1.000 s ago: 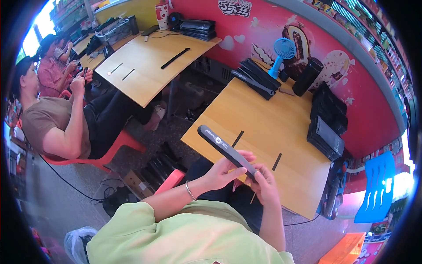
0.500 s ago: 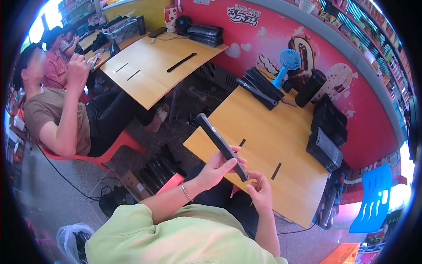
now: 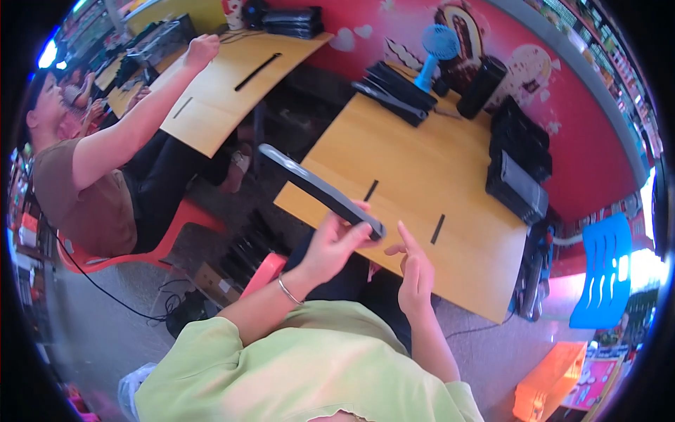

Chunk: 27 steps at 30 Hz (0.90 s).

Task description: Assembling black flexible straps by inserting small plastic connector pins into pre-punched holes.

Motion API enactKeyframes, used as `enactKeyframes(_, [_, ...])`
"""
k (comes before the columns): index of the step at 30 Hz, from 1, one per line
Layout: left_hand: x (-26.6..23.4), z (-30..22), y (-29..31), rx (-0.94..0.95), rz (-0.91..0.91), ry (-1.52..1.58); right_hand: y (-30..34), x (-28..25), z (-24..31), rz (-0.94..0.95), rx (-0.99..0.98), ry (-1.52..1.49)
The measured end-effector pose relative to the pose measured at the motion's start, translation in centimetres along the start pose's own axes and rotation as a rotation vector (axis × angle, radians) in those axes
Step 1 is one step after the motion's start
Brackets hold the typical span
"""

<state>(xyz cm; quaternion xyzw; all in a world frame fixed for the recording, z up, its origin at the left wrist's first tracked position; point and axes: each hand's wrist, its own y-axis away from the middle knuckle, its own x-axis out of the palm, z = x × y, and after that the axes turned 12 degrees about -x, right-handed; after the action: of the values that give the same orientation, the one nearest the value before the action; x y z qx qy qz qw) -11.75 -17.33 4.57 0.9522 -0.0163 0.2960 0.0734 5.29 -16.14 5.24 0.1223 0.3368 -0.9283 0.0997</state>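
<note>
Here a wooden table stands against a red wall.

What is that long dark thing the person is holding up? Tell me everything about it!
The long dark bar is flat, narrow and grey-black, with rounded ends and a smooth, plastic-looking surface. It slants from upper left down to lower right, raised above the near edge of the wooden table. The left hand grips its lower end, thumb on top. The right hand is close by with a finger pointing up, not touching it.
</note>
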Motion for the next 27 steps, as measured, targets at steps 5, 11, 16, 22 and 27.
enactKeyframes(5, [0.8, -0.8, -0.2, 0.095, 0.012, 0.044, -0.2, -0.6, 1.2, 0.168, 0.043, 0.194])
enactKeyframes(11, [1.0, 0.0, -0.1, 0.104, 0.044, -0.039, -0.2, -0.7, 1.5, 0.107, -0.026, 0.217])
enactKeyframes(16, [1.4, 0.5, 0.2, 0.107, 0.045, -0.077, 0.1, -0.6, 1.3, 0.085, 0.007, 0.204])
enactKeyframes(22, [1.5, 0.5, 0.0, 0.143, 0.037, -0.145, 0.0, -0.6, 1.3, 0.071, 0.028, 0.176])
enactKeyframes(27, [1.5, 0.5, 0.1, 0.162, 0.012, -0.171, -0.1, -0.5, 1.3, 0.072, 0.015, 0.183])
